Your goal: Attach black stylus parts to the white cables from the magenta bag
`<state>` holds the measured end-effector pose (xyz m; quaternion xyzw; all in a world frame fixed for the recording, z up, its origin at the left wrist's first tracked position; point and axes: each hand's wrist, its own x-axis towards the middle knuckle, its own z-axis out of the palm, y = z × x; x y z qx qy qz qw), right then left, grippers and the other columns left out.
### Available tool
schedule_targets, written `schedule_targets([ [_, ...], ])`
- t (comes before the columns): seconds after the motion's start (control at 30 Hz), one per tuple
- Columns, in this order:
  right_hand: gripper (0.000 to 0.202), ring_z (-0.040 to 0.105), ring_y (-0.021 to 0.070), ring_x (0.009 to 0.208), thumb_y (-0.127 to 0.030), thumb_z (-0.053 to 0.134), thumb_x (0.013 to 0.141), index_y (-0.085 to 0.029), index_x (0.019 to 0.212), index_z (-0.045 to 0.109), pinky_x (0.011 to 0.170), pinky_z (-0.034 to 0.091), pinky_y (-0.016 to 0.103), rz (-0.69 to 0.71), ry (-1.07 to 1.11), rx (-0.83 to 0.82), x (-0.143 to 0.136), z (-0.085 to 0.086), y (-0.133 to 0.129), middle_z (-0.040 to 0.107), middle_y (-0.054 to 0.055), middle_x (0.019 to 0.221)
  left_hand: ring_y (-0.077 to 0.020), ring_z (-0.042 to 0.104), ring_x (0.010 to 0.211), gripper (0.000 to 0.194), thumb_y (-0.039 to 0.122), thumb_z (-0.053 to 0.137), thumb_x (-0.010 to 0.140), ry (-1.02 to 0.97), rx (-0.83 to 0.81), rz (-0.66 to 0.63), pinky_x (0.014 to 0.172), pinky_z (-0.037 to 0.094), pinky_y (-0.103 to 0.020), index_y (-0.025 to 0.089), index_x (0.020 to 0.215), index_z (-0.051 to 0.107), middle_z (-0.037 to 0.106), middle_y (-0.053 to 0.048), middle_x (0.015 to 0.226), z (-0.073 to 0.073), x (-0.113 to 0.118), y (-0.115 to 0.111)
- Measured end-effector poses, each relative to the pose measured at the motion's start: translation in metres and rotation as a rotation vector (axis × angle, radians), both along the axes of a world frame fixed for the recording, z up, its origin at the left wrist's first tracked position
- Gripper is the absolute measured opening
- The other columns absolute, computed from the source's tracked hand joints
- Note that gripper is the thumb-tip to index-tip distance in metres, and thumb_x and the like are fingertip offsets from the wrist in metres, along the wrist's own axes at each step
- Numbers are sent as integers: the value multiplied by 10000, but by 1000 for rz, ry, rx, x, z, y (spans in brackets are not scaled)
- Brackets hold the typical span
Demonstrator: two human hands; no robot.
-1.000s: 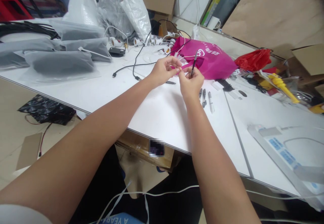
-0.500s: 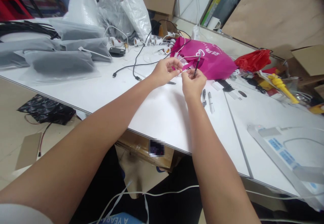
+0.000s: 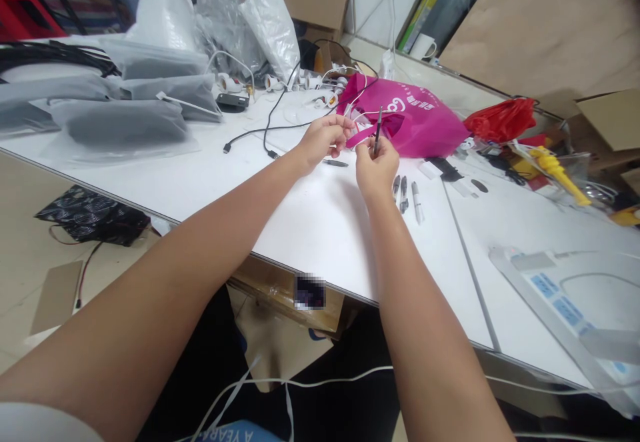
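A slim dark pen (image 3: 379, 125) points up nearly upright from my right hand (image 3: 377, 167), whose fingers are closed around its lower part. Just to the left and apart from it, my left hand (image 3: 323, 142) is closed with curled fingers; what they hold, if anything, I cannot make out. Below the left fingertips another dark pen (image 3: 336, 163) lies on the white table (image 3: 320, 222). Beside my right wrist lie two dark pens (image 3: 403, 194) and a white pen (image 3: 417, 202). A pink bag (image 3: 425, 119) lies right behind both hands.
Black cables (image 3: 250, 139) and white lamp sockets (image 3: 273, 83) lie behind my left arm. Grey packages (image 3: 120, 125) in clear plastic are at the left. To the right are a red bag (image 3: 503, 119), a yellow tool (image 3: 560, 172) and a white power strip (image 3: 565, 309).
My hands have drawn apart from each other. The right hand has shifted slightly left with the pen, which stands more upright. The left hand has moved a little left, its fingers more curled.
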<state>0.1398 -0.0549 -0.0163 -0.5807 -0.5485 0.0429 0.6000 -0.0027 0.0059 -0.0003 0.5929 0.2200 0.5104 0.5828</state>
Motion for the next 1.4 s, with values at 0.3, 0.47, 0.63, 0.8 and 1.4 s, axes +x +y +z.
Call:
schedule_targets([
  [0.3,274,438,151,707,-377,588,968,-263,777,428,774,450,337,20,22,-10,3,-4,3,416,-42,734,-85,510,570,64,162,682,871,-47,-154,22,565,410,-236,195,852,630,525,38,693,10,-1,-13],
  [0.47,244,450,153,703,-357,571,964,-268,785,431,781,443,342,-6,43,-15,4,-3,3,426,-42,730,-83,467,583,144,39,625,824,49,-163,96,599,400,-245,181,823,644,538,30,709,16,-3,-20],
  [0.63,199,458,150,701,-290,577,946,-260,788,461,791,440,339,-18,64,-51,3,-1,1,449,-48,723,-109,447,596,187,10,627,810,167,-137,137,658,428,-288,197,809,642,513,30,678,11,-1,-17],
  [0.8,190,467,151,708,-236,584,934,-254,780,474,798,428,340,-32,61,-89,1,3,-2,465,-45,735,-137,475,664,194,15,596,843,307,-6,219,706,439,-288,201,825,649,535,30,689,-1,-1,-10],
  [1.4,184,473,158,719,-364,564,916,-259,796,473,792,439,346,-62,3,-77,5,-3,3,481,-31,738,-261,683,1169,310,91,555,952,606,358,349,1103,550,-430,196,1136,782,773,-97,1179,-17,-8,3],
])
